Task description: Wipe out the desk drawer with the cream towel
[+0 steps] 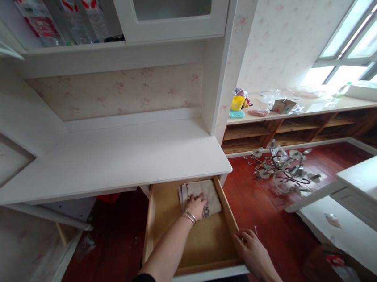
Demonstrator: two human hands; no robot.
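A pulled-out wooden drawer (173,250) juts from under the white desk (136,157). Inside it, toward the back right, lies a folded beige cloth (204,188) with dark printed patterns. My left hand (196,206), with bracelets at the wrist, reaches in and rests on the cloth, its fingers curled onto the fabric. At the drawer's front right corner, my right hand (253,250) has its fingers closed over the side wall's edge. Part of the right fingers is hidden.
Overhead, a white cabinet (176,28) has one open section with plastic bottles (70,14). A dismantled chandelier (284,169) lies on the red floor to the right. Behind it runs a low wooden shelf unit (281,126). White furniture (375,184) stands at the far right.
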